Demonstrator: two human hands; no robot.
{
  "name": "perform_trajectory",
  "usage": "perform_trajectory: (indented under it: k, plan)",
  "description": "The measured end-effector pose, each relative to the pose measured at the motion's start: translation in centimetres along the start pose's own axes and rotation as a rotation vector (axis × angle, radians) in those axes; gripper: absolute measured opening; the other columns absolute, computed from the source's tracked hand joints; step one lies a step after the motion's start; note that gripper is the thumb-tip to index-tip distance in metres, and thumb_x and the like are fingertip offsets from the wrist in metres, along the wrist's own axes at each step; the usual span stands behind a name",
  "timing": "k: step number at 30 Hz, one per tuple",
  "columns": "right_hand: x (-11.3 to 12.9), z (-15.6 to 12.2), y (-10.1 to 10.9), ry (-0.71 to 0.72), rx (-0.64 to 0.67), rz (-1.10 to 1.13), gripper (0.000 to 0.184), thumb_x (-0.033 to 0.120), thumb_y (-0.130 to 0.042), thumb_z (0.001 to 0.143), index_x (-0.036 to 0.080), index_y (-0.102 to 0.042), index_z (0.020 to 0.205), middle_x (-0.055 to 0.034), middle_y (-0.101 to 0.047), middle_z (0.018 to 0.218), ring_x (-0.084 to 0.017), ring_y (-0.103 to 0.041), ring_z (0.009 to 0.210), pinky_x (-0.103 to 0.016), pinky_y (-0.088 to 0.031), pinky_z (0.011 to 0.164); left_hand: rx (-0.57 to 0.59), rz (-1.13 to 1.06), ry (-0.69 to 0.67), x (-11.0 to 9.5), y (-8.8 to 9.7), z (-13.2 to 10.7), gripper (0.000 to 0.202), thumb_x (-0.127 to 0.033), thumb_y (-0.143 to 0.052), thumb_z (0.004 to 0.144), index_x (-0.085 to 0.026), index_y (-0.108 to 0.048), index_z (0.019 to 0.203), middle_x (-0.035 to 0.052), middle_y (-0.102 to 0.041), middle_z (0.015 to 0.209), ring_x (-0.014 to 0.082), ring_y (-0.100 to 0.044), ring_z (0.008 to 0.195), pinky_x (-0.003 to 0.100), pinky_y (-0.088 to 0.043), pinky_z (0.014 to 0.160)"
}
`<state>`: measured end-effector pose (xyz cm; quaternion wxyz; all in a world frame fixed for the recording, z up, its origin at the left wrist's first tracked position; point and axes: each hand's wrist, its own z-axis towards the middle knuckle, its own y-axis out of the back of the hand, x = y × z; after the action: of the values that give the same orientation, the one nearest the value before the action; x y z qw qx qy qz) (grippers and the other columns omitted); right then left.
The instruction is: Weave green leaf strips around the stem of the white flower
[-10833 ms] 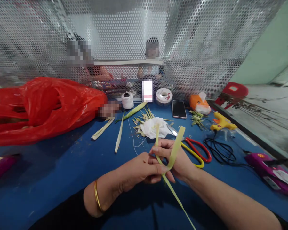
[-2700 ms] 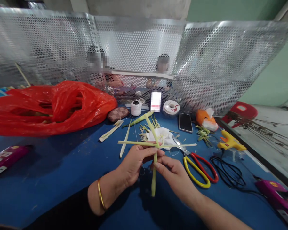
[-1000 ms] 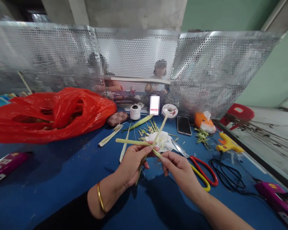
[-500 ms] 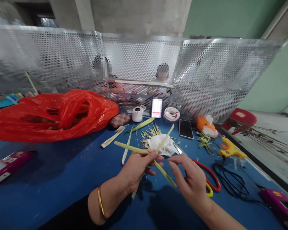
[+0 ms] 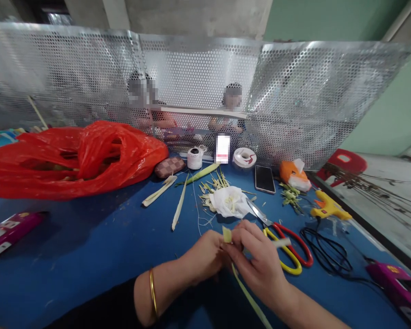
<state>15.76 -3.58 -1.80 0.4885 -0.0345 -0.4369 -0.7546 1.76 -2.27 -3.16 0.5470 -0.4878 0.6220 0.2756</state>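
Observation:
My left hand [image 5: 205, 258] and my right hand [image 5: 258, 260] meet low in the middle, both closed on crossed pale green leaf strips [image 5: 227, 234]. A short end sticks up between the fingers. One long strip [image 5: 250, 299] hangs down past my right wrist, and a pale end [image 5: 281, 242] pokes out to the right over the scissors. A gold bangle [image 5: 153, 292] is on my left wrist.
On the blue table [image 5: 89, 256]: red-and-yellow scissors [image 5: 287, 246], a white cloth with leaf scraps [image 5: 233, 202], loose strips [image 5: 178, 205], a red plastic bag [image 5: 71, 157], a thread spool [image 5: 194, 158], a tape roll [image 5: 244, 157], a phone [image 5: 264, 178], a yellow glue gun [image 5: 327, 208]. People sit beyond a perforated metal screen [image 5: 294, 96].
The spread cross of strips has been drawn down and in toward me. My right hand, apart half a second ago, has closed on the strips beside my left hand.

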Motion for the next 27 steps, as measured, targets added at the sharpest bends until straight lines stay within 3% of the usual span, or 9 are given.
perform_trajectory:
  k: [2,6,10,14,18,21,24,27]
  plan:
    - [-0.2,-0.3,0.1,0.149,-0.002,-0.053,0.012,0.012,-0.05,0.089,0.02,-0.058,0.087,-0.0028,-0.059,0.074,-0.016,-0.054,0.067,-0.031,-0.04,0.066,-0.016,0.032,0.101,-1.2,0.4,0.1,0.014,-0.021,-0.071,0.064,-0.015,-0.066,0.052,-0.0033,-0.051,0.045,0.0074,-0.038,0.038,0.019,-0.025,0.034]
    - [-0.6,-0.5,-0.1,0.468,0.039,-0.278,0.021,0.007,-0.045,0.089,0.016,-0.063,0.097,-0.004,-0.065,0.076,-0.017,-0.057,0.068,-0.035,-0.041,0.077,-0.069,-0.286,0.186,-2.7,1.0,0.4,0.02,-0.024,-0.079,0.063,-0.009,-0.072,0.075,0.0049,-0.067,0.071,0.0089,-0.056,0.055,0.017,-0.04,0.048]
    - [-1.1,-0.4,-0.3,0.556,0.127,-0.421,0.023,0.01,-0.042,0.093,0.012,-0.065,0.098,-0.0062,-0.068,0.081,-0.02,-0.06,0.077,-0.039,-0.042,0.086,-0.07,-0.529,0.21,-2.7,1.4,1.0,0.012,-0.016,-0.074,0.072,-0.006,-0.07,0.077,0.0087,-0.068,0.074,0.0111,-0.062,0.06,0.019,-0.048,0.057]
    - [-1.1,-0.1,-0.1,0.627,0.17,-0.454,0.026,0.008,-0.04,0.093,0.009,-0.066,0.097,-0.0087,-0.068,0.082,-0.021,-0.061,0.081,-0.04,-0.046,0.089,-0.106,-0.609,0.176,-2.6,1.7,1.3,0.009,-0.013,-0.065,0.083,-0.006,-0.069,0.081,0.0109,-0.069,0.081,0.0124,-0.066,0.065,0.018,-0.053,0.06]
    - [-0.8,0.1,-0.4,0.618,0.207,-0.418,0.028,0.004,-0.038,0.092,0.007,-0.065,0.102,-0.0103,-0.068,0.082,-0.021,-0.063,0.083,-0.042,-0.049,0.094,-0.166,-0.663,0.163,-3.1,1.7,1.3,0.009,-0.011,-0.059,0.087,-0.007,-0.067,0.088,0.0092,-0.07,0.087,0.011,-0.068,0.071,0.014,-0.053,0.06]
    - [-0.6,0.1,-0.9,0.521,0.195,-0.356,0.023,0.014,-0.045,0.094,0.006,-0.063,0.106,-0.0114,-0.068,0.085,-0.024,-0.064,0.087,-0.044,-0.05,0.094,-0.218,-0.71,0.168,-3.5,1.3,1.2,0.013,-0.011,-0.055,0.089,-0.008,-0.067,0.084,0.008,-0.069,0.085,0.0091,-0.068,0.07,0.012,-0.053,0.061]
    - [-0.6,-0.2,-1.4,0.359,0.084,-0.241,0.021,0.026,-0.049,0.096,0.012,-0.065,0.097,-0.0096,-0.069,0.082,-0.023,-0.065,0.082,-0.039,-0.054,0.083,-0.241,-0.731,0.184,-3.6,0.9,1.1,0.016,-0.01,-0.055,0.089,-0.008,-0.067,0.079,0.0085,-0.069,0.081,0.0094,-0.067,0.066,0.013,-0.053,0.06]
    - [-0.9,-0.6,-1.8,0.207,0.016,-0.158,0.015,0.019,-0.05,0.095,0.018,-0.064,0.089,-0.005,-0.069,0.079,-0.018,-0.065,0.072,-0.03,-0.053,0.069,-0.236,-0.693,0.134,-3.3,0.8,1.0,0.014,-0.009,-0.056,0.088,-0.006,-0.069,0.082,0.0103,-0.07,0.082,0.0118,-0.068,0.069,0.016,-0.055,0.061]
